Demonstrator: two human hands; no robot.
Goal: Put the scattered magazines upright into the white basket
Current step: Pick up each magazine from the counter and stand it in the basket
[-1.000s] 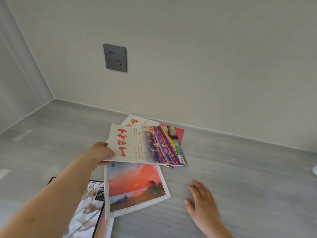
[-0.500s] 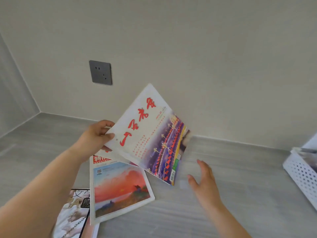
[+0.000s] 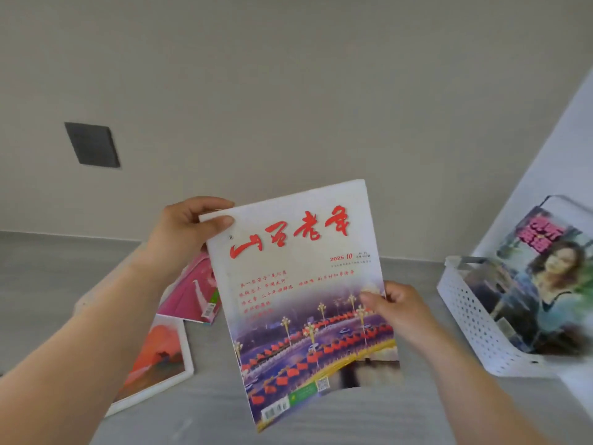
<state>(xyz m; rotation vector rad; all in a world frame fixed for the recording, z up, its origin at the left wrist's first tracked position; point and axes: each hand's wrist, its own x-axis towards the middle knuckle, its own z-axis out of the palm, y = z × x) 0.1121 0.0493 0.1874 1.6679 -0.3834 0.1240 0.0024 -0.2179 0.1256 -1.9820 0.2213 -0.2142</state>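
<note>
A white magazine with red brush lettering and a night street photo [image 3: 305, 293] is held upright in the air at the centre. My left hand [image 3: 186, 232] pinches its top left corner, thumb on the cover. My right hand [image 3: 398, 305] grips its right edge at mid height. The white perforated basket [image 3: 475, 322] stands at the right, with a magazine showing a woman on the cover [image 3: 542, 284] leaning inside it. On the grey floor to the left lie a pink magazine [image 3: 192, 290] and a magazine with an orange sunset cover [image 3: 157, 358].
A beige wall runs behind, with a dark grey socket plate [image 3: 92, 144] at the left. A white surface [image 3: 545, 149] rises behind the basket at the far right. The grey floor [image 3: 353, 419] stretches below the held magazine.
The white magazine rose from the pile and turned upright facing me. My right hand left the floor and took its right edge. The view swung right, bringing the basket in.
</note>
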